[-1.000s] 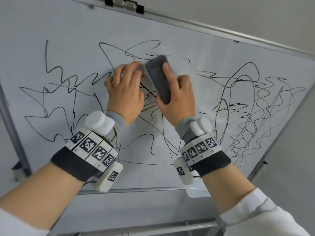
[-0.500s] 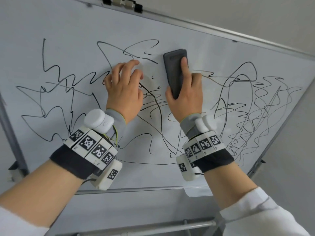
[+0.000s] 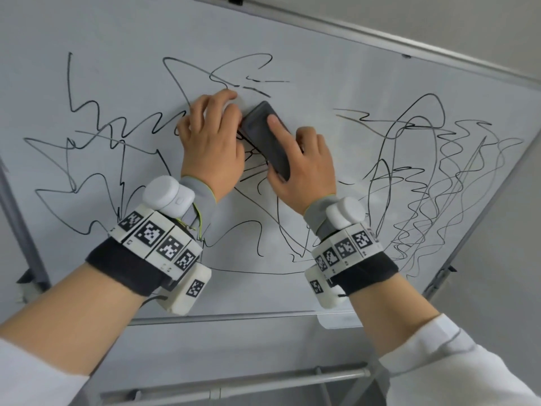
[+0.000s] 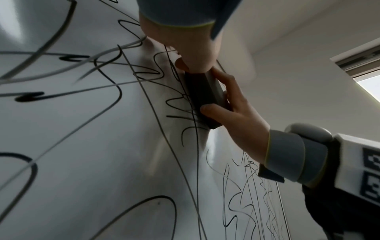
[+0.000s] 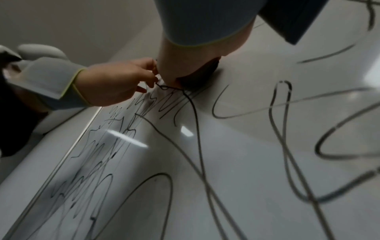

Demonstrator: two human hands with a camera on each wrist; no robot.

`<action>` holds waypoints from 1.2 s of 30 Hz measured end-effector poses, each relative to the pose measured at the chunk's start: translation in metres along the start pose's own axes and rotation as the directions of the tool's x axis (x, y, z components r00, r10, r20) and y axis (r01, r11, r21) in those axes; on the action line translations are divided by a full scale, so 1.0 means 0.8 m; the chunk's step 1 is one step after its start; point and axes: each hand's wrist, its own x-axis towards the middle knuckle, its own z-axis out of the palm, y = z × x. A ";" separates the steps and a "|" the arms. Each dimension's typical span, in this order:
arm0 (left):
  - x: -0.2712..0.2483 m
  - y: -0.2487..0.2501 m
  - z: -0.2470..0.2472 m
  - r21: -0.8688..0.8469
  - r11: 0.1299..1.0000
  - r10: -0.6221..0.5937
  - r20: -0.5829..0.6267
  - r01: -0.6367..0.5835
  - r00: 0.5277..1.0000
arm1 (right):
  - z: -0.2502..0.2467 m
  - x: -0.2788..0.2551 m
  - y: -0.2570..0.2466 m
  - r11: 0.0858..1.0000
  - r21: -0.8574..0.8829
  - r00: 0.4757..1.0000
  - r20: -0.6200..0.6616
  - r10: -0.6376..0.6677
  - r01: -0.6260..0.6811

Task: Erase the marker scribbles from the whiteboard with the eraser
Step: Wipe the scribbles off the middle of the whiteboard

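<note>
Currently the dark grey, rounded-rectangular plastic eraser lies pressed flat against the white, metal-framed whiteboard, near the middle of the board's face, tilted so that its upper end leans toward the board's left side. The right hand grips the eraser: the index finger lies straight along its back, the thumb curls round its lower left edge, and the remaining fingers wrap the opposite edge. The left wrist view confirms this clamp, with the thumb on the near side of the eraser and the fingers of the right hand on the far side.

The left hand rests on the whiteboard just left of the eraser, fingers bent and bunched, knuckles raised, holding nothing that can be seen; the fingertips touch the board surface. The two hands sit close together, the left hand's fingers beside the eraser's upper end; whether they touch it cannot be told.

Black marker scribbles cover the board left of the eraser in jagged zigzags; a denser tangle of looping and wavy lines fills the board right of the eraser. More loops run below the eraser. A patch directly right of the eraser shows only faint smears.

Both wrists carry white blocks with black-and-white square markers over dark bands.
</note>
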 end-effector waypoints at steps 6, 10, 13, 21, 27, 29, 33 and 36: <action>0.001 0.000 -0.004 -0.001 1.000 -0.009 -0.021 0.009 1.000 | -0.018 0.034 0.012 0.997 -0.054 0.987 -0.158 0.043 -0.052; 0.002 -0.003 -0.003 -0.009 1.000 -0.007 -0.028 0.007 1.000 | -0.002 -0.002 0.003 1.000 -0.029 1.000 -0.023 -0.013 0.013; 0.003 -0.006 -0.005 -0.018 1.000 -0.005 -0.026 0.004 1.000 | 0.002 -0.014 0.001 0.999 -0.038 0.999 0.049 -0.019 0.020; 0.006 -0.010 -0.010 -0.001 1.000 0.012 -0.043 -0.012 0.999 | -0.020 0.063 0.003 0.987 0.021 0.971 -0.177 0.158 -0.157; 0.005 -0.014 -0.015 -0.016 1.000 0.006 -0.036 -0.007 0.999 | -0.007 0.048 -0.023 0.999 0.019 0.997 -0.073 0.030 -0.029; 0.005 -0.019 -0.017 -0.011 1.000 0.010 -0.047 -0.011 0.999 | -0.012 0.057 -0.018 0.996 0.021 0.989 -0.120 0.085 -0.083; 0.004 -0.026 -0.022 0.004 1.000 0.000 -0.043 0.000 0.999 | -0.015 0.080 -0.021 0.978 0.054 0.956 -0.210 0.206 -0.200; 0.003 -0.029 -0.022 -0.012 1.000 0.006 -0.040 -0.007 0.999 | 0.000 0.070 -0.043 0.991 0.070 0.981 -0.148 0.127 -0.117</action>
